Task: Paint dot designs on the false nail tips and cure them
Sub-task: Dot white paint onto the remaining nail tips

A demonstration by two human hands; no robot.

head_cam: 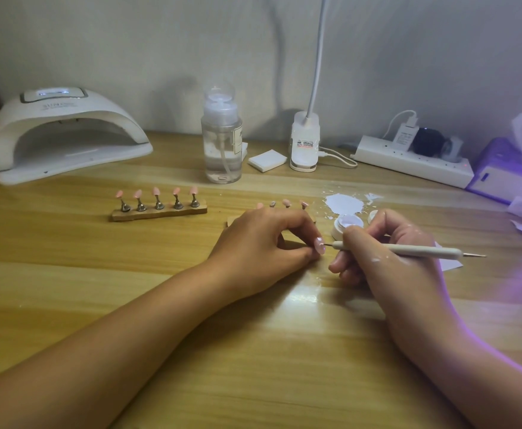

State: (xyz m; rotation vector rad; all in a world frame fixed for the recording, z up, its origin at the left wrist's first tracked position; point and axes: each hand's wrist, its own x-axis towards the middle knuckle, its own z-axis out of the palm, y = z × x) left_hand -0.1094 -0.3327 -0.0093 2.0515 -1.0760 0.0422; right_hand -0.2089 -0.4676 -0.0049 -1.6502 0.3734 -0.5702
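Your left hand (263,243) rests on the table (253,351), fingers curled, thumb and forefinger pinching one pink nail tip (319,245). Your right hand (386,258) grips the dotting tool (408,249) like a pen, fingers bunched near its front end. The tool lies almost level, and its fine point meets the tip's face. White smears mark the back of that hand.

The table is pale wood against a plain wall, with a splash of white paint (345,203) dried just beyond your right hand. Far left stands the curing lamp (64,134), its display lit. A stand (159,209) carries five pink tips; a second stand (284,204) shows behind your left knuckles.

An open pot (348,222) of pale gel sits just behind your right fingers. The pump bottle (221,144) is partly full of clear liquid.
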